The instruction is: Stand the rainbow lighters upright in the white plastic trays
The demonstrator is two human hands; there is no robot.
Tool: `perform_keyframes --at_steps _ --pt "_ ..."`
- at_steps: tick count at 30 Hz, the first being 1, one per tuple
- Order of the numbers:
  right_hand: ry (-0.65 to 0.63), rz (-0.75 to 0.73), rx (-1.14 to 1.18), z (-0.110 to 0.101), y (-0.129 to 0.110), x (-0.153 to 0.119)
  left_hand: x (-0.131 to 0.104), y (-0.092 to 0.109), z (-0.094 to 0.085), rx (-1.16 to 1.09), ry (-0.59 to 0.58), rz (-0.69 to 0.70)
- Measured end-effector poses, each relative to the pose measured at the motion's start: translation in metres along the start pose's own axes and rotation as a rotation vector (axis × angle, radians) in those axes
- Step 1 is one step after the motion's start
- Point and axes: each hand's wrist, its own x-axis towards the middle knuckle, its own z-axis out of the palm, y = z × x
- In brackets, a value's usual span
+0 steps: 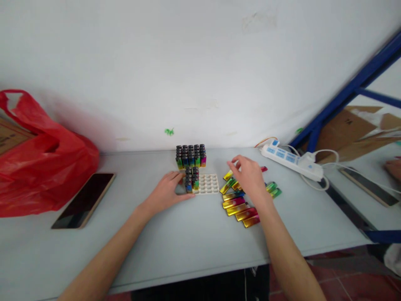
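My left hand (171, 190) is at the left end of a white tray with small holes (208, 184). Its thumb lies along the tray's front edge and its fingers reach behind, gripping that end. Several lighters with black tops (192, 179) stand upright in the tray's left columns. Over a spread of loose lighters on the table hangs my right hand (249, 173), thumb and index finger slightly apart, with nothing visible between them. Those shiny yellow, pink and green lighters (236, 202) lie flat, partly hidden by this hand. Behind the tray stands a block of upright lighters (191, 156).
A phone (84, 200) and a red plastic bag (46, 154) are on the left of the table (175, 242). At the right lie a white power strip (291, 161) with cables, a blue metal frame (344, 100) and cardboard (351, 129). Another person's hand (394, 167) shows at the right edge.
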Motion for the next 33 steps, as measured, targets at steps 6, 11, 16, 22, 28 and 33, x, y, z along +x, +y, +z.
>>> perform_keyframes --at_steps 6,11,16,22,28,33 --pt "-0.103 0.145 -0.169 0.018 0.018 0.004 0.000 0.001 0.000 0.012 0.000 -0.010" --pt "-0.195 0.119 -0.184 0.035 0.002 0.006 0.000 0.000 0.001 0.017 -0.001 -0.005" --pt "-0.104 0.042 -0.044 0.041 0.002 0.014 -0.001 0.000 0.002 0.016 -0.001 0.011" --pt "-0.132 -0.104 0.625 0.039 0.001 0.012 -0.002 0.000 0.002 0.019 0.000 0.000" --pt "-0.424 -0.009 0.980 0.043 -0.027 -0.005 -0.002 0.004 0.000 0.013 -0.001 -0.001" --pt "-0.280 -0.058 0.785 0.041 -0.043 -0.012 -0.003 0.002 0.000 0.017 -0.001 0.021"
